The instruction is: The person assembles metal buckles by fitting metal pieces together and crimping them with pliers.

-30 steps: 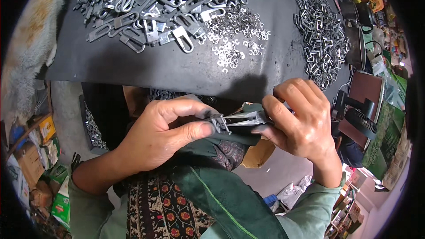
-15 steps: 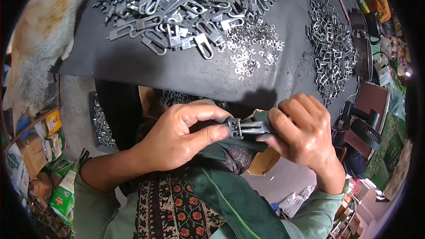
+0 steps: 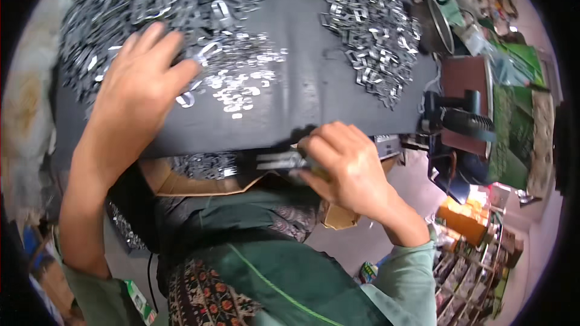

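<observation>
Head view | left hand (image 3: 142,84) is spread open, laid on the far-left heap of metal clips (image 3: 151,6) on the table (image 3: 302,90) | right hand (image 3: 341,166) is closed around pliers (image 3: 281,160) at the near table edge

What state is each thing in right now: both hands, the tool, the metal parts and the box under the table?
Left hand: open, fingers spread on the big pile.
Right hand: shut on the pliers.
Pliers: held level, jaws closed, pointing left.
Big pile of metal clips: loose, heaped.
Small rings: scattered flat.
Right-hand pile of clips: loose, untouched.
Cardboard box: open, metal parts inside.
</observation>
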